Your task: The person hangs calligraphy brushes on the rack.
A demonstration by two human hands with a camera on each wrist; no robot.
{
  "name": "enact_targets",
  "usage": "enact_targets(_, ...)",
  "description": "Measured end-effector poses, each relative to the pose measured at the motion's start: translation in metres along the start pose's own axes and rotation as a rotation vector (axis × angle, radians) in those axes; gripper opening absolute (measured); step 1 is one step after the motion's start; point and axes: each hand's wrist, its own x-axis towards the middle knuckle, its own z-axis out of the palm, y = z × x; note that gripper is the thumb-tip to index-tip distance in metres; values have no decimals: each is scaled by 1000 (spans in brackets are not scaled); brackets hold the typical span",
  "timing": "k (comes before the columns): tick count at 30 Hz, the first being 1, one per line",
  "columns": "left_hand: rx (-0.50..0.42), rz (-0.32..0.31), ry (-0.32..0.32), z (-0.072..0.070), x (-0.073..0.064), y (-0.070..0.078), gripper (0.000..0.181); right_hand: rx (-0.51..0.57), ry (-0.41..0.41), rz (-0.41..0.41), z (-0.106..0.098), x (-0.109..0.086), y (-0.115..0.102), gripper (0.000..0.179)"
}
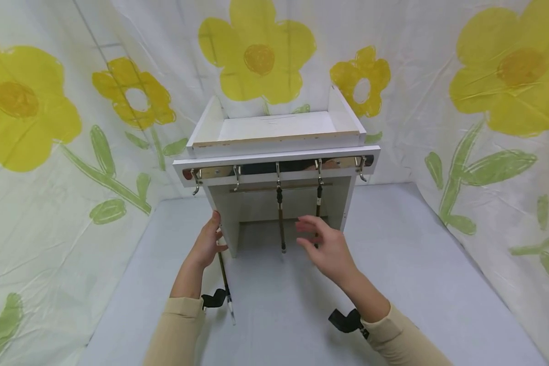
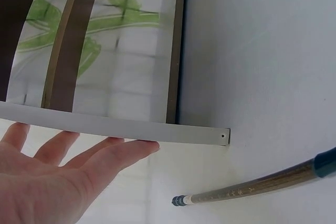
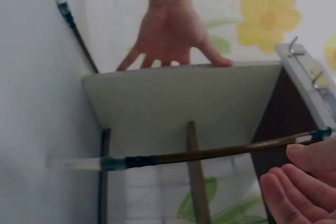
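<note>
A white shelf unit (image 1: 276, 147) stands on the table, with a strip of metal hooks (image 1: 278, 170) along its front. My left hand (image 1: 206, 241) rests against its left side panel, and in the left wrist view its fingers (image 2: 113, 156) lie extended along the panel's edge. One brush (image 1: 281, 218) hangs from the middle hook and another brush (image 1: 318, 195) from the hook right of it. My right hand (image 1: 327, 249) is in front of that second one, thumb and fingers apart. In the right wrist view, a hanging brush (image 3: 210, 154) passes close by the thumb; contact cannot be told.
A third brush (image 1: 224, 274) lies on the grey table (image 1: 274, 315) left of the unit, beside my left wrist. A black wrist mount (image 1: 345, 321) is on my right arm. Behind the unit hangs a white curtain (image 1: 174, 61) with yellow flowers.
</note>
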Motion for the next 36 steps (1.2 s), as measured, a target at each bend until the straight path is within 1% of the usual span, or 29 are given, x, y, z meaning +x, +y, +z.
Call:
enact_targets(3, -2, 2, 0, 0, 0, 0, 76, 25, 54, -25, -9, 1, -4, 46)
enact_targets(6, -2, 1, 1, 0, 1, 0, 76, 48, 130, -58, -15, 1, -4, 45)
enact_targets(11, 1, -1, 1, 0, 0, 0, 76, 103, 306, -122, -25, 4, 2, 43)
enact_targets(15, -2, 1, 3, 0, 0, -1, 76, 159, 451, -172, -34, 6, 11, 40)
enact_targets(18, -1, 3, 4, 0, 0, -1, 76, 165, 562, -159, -39, 8, 21, 39)
enact_targets(20, 1, 5, 4, 0, 0, 0, 76, 167, 614, -125, -41, 8, 28, 42)
enact_targets(21, 3, 6, 1, -1, 0, -1, 75, 170, 627, -107, -42, 8, 31, 45)
enact_targets(23, 3, 5, 2, -1, 0, -1, 74, 157, 618, -52, -43, 8, 35, 50)
enact_targets(25, 8, 4, 2, -2, 0, -1, 74, 151, 576, 9, -45, 8, 34, 53)
enact_targets(29, 5, 5, 1, -2, -1, 1, 72, 126, 446, 166, -49, 8, 27, 48)
enact_targets(31, 3, 5, 1, -1, -1, 2, 72, 131, 378, 233, -49, 8, 29, 47)
enact_targets(34, -2, 9, -1, 0, -2, 2, 71, 146, 277, 312, -50, 9, 37, 49)
enact_targets(36, 0, 10, 1, 0, -2, 2, 72, 166, 218, 344, -49, 9, 49, 50)
